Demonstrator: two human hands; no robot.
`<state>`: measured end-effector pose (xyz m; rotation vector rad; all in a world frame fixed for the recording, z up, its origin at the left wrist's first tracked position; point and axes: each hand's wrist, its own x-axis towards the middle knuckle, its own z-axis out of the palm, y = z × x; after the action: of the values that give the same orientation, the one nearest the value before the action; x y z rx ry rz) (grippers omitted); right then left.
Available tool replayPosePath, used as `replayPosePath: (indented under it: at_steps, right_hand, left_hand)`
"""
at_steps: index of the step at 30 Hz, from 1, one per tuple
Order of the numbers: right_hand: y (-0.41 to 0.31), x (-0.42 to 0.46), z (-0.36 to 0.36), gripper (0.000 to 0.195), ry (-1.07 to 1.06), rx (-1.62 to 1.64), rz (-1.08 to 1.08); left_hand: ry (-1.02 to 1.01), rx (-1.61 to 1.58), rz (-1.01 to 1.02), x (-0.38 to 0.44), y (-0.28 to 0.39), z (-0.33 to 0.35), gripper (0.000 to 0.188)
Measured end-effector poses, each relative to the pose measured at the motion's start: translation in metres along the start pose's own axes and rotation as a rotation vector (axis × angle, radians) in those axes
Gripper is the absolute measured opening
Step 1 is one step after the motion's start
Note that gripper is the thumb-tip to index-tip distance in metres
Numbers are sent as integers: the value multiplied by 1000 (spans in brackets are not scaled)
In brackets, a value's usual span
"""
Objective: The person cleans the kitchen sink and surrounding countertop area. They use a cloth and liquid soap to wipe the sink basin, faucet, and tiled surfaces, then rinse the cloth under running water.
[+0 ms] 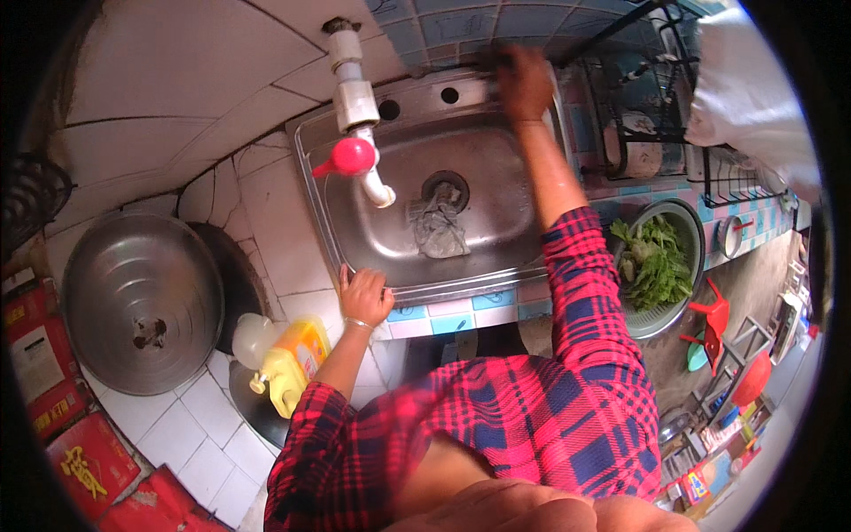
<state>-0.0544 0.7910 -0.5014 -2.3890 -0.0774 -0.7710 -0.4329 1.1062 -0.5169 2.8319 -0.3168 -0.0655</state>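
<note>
My left hand [364, 296] rests on the near left corner of a stainless steel sink [346, 266], with nothing visible in it. Stretched to the sink's far right corner, my right hand [526, 81] is blurred; a dark patch lies at its fingers, and I cannot tell whether it holds something. A crumpled clear plastic bag [440, 229] lies in the basin beside and partly over the drain [452, 186]. Over the basin's left side hangs a white plastic faucet [380, 189] with a red handle [352, 157].
Leafy greens [655, 263] sit in a colander basin [696, 246] right of the sink. A black dish rack [708, 176] stands behind it. At left are a large metal lid or pan [143, 266], a yellow jug [286, 379] and red boxes [90, 459].
</note>
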Motion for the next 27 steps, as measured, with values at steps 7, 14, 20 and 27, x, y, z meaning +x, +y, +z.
replayPosePath:
  at_steps: [7, 14, 20, 27]
  right_hand:
    - [-7, -40, 50, 22, -173, -33, 20]
    - [-226, -136, 190, 26, -396, 59, -221]
    - [-137, -81, 104, 13, -477, -87, -132]
    - [-28, -71, 53, 22, -246, -227, -207]
  left_hand:
    - [-40, -2, -30, -2, -1, 2, 26]
    - [-21, -3, -32, -1, -1, 0, 26]
    - [-11, -7, -30, -1, -3, 1, 25]
    - [24, -35, -63, -5, -5, 2, 19]
